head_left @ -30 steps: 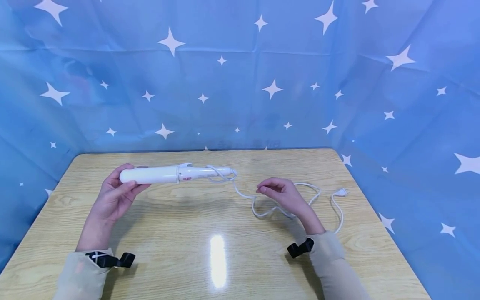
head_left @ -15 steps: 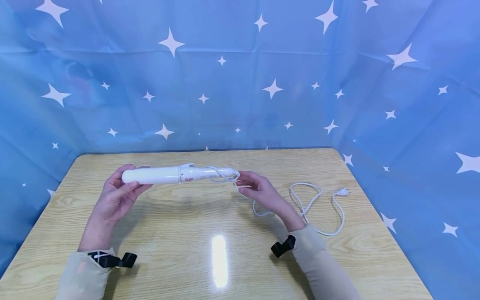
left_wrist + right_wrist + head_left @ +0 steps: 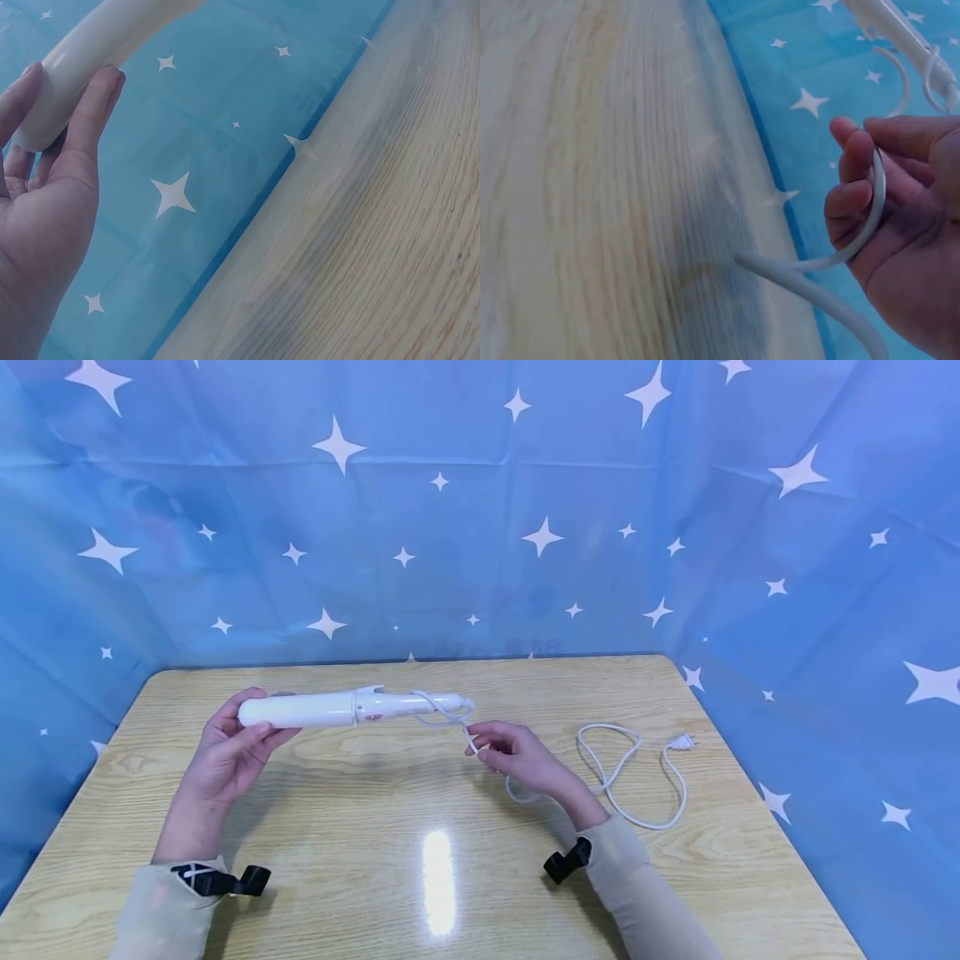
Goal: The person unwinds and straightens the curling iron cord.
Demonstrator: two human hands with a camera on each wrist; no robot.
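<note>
My left hand (image 3: 236,745) grips the barrel end of a white curling iron (image 3: 352,708), holding it level above the wooden table (image 3: 420,877). In the left wrist view the fingers (image 3: 90,112) curl round the white barrel (image 3: 82,52). A white cord (image 3: 630,777) runs from the iron's right end, loops once round the handle, then trails over the table to a plug (image 3: 681,743). My right hand (image 3: 504,752) pinches the cord just below the handle end. The right wrist view shows the cord (image 3: 855,240) passing between thumb and curled fingers (image 3: 851,202).
A blue cloth with white stars (image 3: 480,527) hangs behind and on both sides of the table. Black straps (image 3: 225,880) sit on both wrists. A light glare (image 3: 437,881) shines on the tabletop near the front.
My right hand moved left from the loose cord to the iron's handle end, then dropped slightly, now pinching the cord there. The left hand and the iron stayed nearly still.
</note>
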